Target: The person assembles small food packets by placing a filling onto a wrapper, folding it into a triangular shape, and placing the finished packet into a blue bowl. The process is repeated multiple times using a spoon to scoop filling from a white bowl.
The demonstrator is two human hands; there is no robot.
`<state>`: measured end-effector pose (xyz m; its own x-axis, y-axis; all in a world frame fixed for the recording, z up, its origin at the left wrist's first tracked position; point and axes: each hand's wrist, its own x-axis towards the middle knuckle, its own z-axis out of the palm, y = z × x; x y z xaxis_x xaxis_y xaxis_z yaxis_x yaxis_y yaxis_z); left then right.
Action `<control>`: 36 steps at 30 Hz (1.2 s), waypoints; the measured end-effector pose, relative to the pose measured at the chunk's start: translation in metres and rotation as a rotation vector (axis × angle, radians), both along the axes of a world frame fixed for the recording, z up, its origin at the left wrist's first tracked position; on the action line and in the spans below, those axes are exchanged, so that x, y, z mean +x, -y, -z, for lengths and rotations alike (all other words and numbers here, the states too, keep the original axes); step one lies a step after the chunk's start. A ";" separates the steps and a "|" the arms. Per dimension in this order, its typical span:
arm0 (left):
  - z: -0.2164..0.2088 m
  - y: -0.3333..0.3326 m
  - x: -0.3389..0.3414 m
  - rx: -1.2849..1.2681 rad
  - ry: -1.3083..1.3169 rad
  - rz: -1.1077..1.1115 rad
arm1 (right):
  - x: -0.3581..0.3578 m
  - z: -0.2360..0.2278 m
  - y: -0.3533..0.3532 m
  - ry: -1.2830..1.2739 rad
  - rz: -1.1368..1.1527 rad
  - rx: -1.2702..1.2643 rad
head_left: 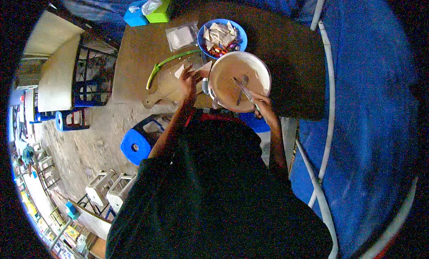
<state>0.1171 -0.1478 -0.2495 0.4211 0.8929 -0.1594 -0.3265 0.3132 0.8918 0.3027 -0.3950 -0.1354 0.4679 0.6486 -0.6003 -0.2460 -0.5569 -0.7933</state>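
Right hand (263, 105) at the near rim of the bowl (263, 69), fingers curled tight round the handle of a knife (243, 88) whose blade reaches out over the pale mix inside. Bowl round, cream-walled, standing on the table (138, 53) just right of the board (167, 87), near the table's front edge. Left hand (188, 82) over the board, fingers drawn narrow, seemingly pinching a small white piece (179, 71); too small and shaded to tell whether pinched or only touched. Board wooden, with a handle pointing toward the near left corner, lying flat on the brown top. A long green stalk (167, 64) bent along the board's far edge, from lower left up toward the right. Behind the bowl and touching or nearly touching its rim, a blue dish (239, 33) full of white triangular pieces with some red bits at the near side. Left of the dish, a clear flat bag (181, 35) holding something white. At the far edge of the table, a blue box (135, 18) and beside it a green tissue box (161, 12) with a sheet sticking up. Below the table on the concrete floor, a blue stool (136, 145) close to the left forearm. Blue sheeting (366, 102) with white poles along the right side. Black crates (91, 76) standing left of the table.
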 end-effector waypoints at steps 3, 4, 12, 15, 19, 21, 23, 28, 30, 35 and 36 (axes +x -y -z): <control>0.022 -0.023 -0.010 -0.127 0.176 0.176 | 0.001 0.023 -0.007 0.172 -0.042 -0.100; 0.029 -0.027 -0.013 -0.193 0.228 0.197 | 0.000 0.032 -0.008 0.223 -0.068 -0.135; 0.031 -0.040 -0.004 0.013 -0.177 0.599 | -0.016 0.055 -0.029 0.902 -0.131 -0.123; 0.016 -0.040 0.004 -0.133 0.176 0.649 | -0.025 0.039 -0.040 0.874 -0.188 -0.197; 0.011 -0.046 0.012 -0.027 0.070 0.684 | -0.036 0.023 -0.043 0.801 -0.187 -0.169; 0.016 -0.047 0.012 0.050 0.035 0.698 | -0.037 0.024 -0.040 0.787 -0.201 -0.141; 0.024 -0.047 0.010 0.157 -0.093 0.730 | -0.035 0.032 -0.037 0.836 -0.276 -0.160; 0.056 -0.055 0.014 0.219 0.083 0.705 | -0.031 0.058 -0.035 0.818 -0.177 -0.016; 0.069 -0.062 0.015 0.256 -0.210 0.761 | -0.030 0.063 -0.035 0.776 -0.150 0.040; 0.078 -0.071 0.007 0.057 -0.047 0.722 | -0.030 0.070 -0.044 0.723 -0.179 0.042; 0.073 -0.070 0.006 -0.044 -0.074 0.705 | -0.032 0.071 -0.047 0.699 -0.167 0.069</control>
